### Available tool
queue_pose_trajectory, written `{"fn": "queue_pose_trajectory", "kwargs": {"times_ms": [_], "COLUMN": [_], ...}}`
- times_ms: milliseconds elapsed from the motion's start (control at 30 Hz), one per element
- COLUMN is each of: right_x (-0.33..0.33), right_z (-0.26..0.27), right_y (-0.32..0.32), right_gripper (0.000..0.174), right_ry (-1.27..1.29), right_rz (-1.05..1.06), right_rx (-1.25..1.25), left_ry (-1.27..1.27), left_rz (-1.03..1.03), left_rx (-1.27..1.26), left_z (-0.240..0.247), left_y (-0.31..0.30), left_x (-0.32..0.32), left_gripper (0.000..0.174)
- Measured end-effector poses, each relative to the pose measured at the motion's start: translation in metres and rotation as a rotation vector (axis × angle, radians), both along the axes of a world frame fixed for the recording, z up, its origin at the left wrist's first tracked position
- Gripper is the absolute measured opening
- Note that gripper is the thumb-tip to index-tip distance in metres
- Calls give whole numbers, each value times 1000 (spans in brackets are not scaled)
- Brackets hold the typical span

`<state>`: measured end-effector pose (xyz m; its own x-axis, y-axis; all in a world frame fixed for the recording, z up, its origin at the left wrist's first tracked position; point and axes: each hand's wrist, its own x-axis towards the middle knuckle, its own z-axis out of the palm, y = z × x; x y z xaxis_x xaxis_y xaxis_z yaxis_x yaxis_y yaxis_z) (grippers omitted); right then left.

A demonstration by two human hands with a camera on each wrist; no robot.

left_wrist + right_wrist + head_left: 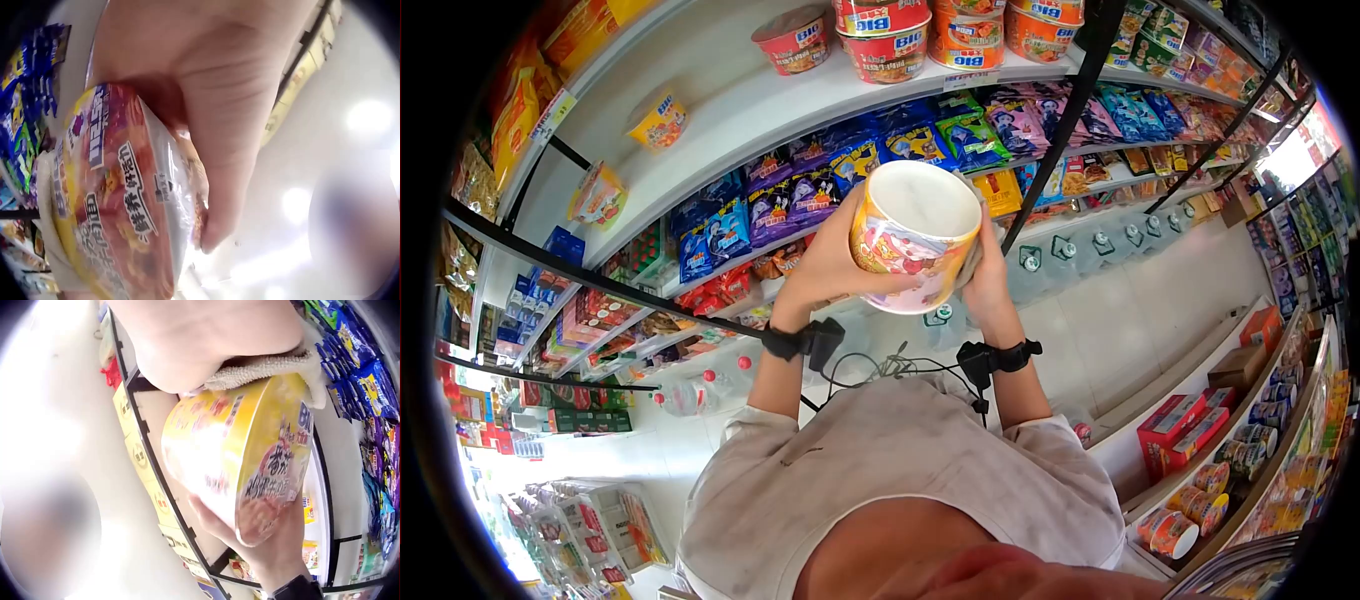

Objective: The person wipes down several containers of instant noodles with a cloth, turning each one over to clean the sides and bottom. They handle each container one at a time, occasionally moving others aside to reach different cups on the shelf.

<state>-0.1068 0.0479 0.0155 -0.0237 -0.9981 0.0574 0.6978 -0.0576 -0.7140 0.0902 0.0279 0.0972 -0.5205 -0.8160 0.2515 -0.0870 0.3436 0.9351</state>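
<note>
Both hands hold up a yellow and pink instant noodle bucket (pixel 905 262) in front of the shelves, its pale round end (pixel 925 198) facing the head camera. My left hand (pixel 832 262) grips it from the left side, and in the left wrist view the thumb (pixel 225 194) lies along its edge. On the other side, my right hand (pixel 990 282) holds a beige cloth (pixel 265 370) against the bucket's wall. Printed lettering and food pictures show on the bucket (pixel 250 462) in the right wrist view. The right hand's fingertips are partly hidden by the cloth and bucket.
Ahead, a white shelf (pixel 730 90) carries noodle buckets (pixel 882 45) and two small cups. Bagged snacks (pixel 800 195) fill the tier below. Large clear bottles (pixel 1040 265) line the floor. At the right, a low shelf holds red boxes (pixel 1175 430). Black posts (pixel 1065 120) cross the shelving.
</note>
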Motion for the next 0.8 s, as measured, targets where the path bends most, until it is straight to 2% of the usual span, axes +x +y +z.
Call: {"fn": "queue_pose_trajectory", "kwargs": {"times_ms": [67,167,200,233,300,367,400,467,500,567,667,800], "right_x": [-10,-8,-7,-6,-3,11,22,41,45,45,54,88], "right_z": [-5,-13,-15,-14,-9,-3,-5,-5,-2,7,25,26], "right_y": [-4,-6,-5,-6,-9,-1,3,4,6,9,18,25], "right_gripper": [51,51,51,52,54,58,57,54,54,53,53,52], "right_ry": [-85,-78,-95,-111,-106,-68,-36,38,66,123,29,22], "right_rz": [53,12,-15,-47,-115,-172,-214,-295,-268,-207,46,44], "right_rx": [31,55,62,65,49,34,16,-40,-65,-120,-107,-110], "left_ry": [7,144,193,103,-83,-252,-253,-260,-261,-146,83,287], "left_rz": [-112,-199,-86,49,142,178,224,332,390,348,182,-90], "left_rx": [183,298,186,-6,-2,-357,-370,-439,-471,-366,-143,181], "left_z": [-7,-31,-36,-36,-30,-32,-14,-13,-14,-15,-12,-14], "left_y": [-12,-40,-42,-43,-34,-18,2,13,16,19,29,24], "left_x": [2,6,2,4,9,10,1,-3,1,17,52,111], "left_gripper": [105,106,103,99,99,97,108,116,121,122,117,111]}}
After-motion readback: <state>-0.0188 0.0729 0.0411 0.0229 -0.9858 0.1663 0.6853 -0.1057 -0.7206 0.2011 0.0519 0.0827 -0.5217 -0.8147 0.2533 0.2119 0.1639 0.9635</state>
